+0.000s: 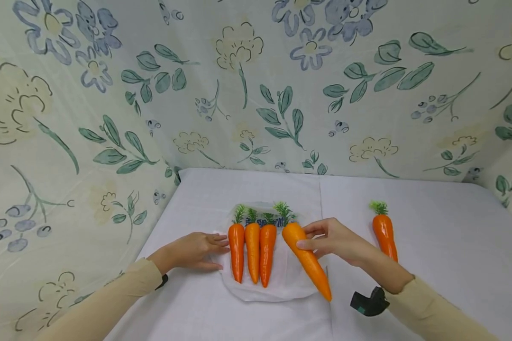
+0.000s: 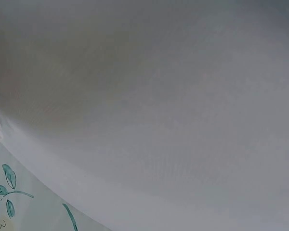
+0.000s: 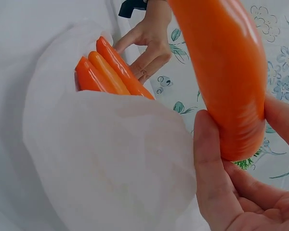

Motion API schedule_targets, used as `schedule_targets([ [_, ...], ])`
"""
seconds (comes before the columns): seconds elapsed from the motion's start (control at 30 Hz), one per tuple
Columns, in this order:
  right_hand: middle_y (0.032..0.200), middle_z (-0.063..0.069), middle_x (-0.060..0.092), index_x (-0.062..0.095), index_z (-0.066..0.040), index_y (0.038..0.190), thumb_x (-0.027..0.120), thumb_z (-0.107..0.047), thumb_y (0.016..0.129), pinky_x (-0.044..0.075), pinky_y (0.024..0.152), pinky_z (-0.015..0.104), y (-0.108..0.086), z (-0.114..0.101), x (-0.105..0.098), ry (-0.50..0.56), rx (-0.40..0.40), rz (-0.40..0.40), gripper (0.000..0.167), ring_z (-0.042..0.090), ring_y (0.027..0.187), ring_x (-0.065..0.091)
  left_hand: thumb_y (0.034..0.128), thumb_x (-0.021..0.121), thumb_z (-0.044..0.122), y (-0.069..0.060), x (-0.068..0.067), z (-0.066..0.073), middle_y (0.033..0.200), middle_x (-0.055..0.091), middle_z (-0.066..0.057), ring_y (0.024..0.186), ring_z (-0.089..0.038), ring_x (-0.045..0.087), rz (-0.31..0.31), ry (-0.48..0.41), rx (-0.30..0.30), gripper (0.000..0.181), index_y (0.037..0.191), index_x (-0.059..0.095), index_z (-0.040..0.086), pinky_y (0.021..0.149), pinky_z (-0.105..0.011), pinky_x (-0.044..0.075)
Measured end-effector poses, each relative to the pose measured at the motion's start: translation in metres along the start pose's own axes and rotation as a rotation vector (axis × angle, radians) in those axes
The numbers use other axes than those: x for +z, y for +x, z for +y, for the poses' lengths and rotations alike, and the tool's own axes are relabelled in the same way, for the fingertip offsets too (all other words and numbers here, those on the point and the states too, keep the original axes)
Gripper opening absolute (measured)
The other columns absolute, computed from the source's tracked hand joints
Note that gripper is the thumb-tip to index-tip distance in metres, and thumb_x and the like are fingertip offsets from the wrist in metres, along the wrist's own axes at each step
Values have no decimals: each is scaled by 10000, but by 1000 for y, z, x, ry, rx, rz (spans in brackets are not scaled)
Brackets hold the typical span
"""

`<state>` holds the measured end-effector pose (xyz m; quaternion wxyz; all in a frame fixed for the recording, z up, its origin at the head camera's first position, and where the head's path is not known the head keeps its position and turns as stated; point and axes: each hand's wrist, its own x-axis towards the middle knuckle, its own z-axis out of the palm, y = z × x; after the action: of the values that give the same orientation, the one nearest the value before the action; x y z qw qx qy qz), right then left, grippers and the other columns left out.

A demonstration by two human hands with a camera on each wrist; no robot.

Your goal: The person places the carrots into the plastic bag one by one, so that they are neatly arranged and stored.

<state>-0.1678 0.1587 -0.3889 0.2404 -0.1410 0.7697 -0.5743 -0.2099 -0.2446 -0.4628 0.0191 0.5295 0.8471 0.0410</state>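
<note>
My right hand (image 1: 334, 241) pinches a carrot (image 1: 308, 263) near its leafy top, thumb on one side and fingers on the other. The carrot slants with its tip toward me, and in the right wrist view it is held up close to the camera (image 3: 231, 82). Three more carrots (image 1: 252, 253) lie side by side on a thin white bag (image 1: 277, 291) with blue print, green tops pointing away. My left hand (image 1: 196, 251) rests at the bag's left edge with fingers extended, beside the leftmost carrot. The left wrist view shows mostly white cloth.
Another carrot (image 1: 385, 234) lies on the white-covered table (image 1: 443, 227) to the right, partly hidden behind the right forearm. A flower-patterned cloth (image 1: 256, 94) hangs behind the table and at its sides. A black wrist device (image 1: 370, 302) sits by the right cuff.
</note>
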Motion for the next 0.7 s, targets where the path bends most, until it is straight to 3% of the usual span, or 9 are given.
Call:
schedule_targets([
  [0.7,906,108,658,645,105,1181,757,-172,893,616,699,401,6,5,15,26,27,-90,415,241,780,663,951,625,490,0,0,0,1325,633,-48,1245,-233,588,19,-14,-4,509,1314,674,136,980,-394,513],
])
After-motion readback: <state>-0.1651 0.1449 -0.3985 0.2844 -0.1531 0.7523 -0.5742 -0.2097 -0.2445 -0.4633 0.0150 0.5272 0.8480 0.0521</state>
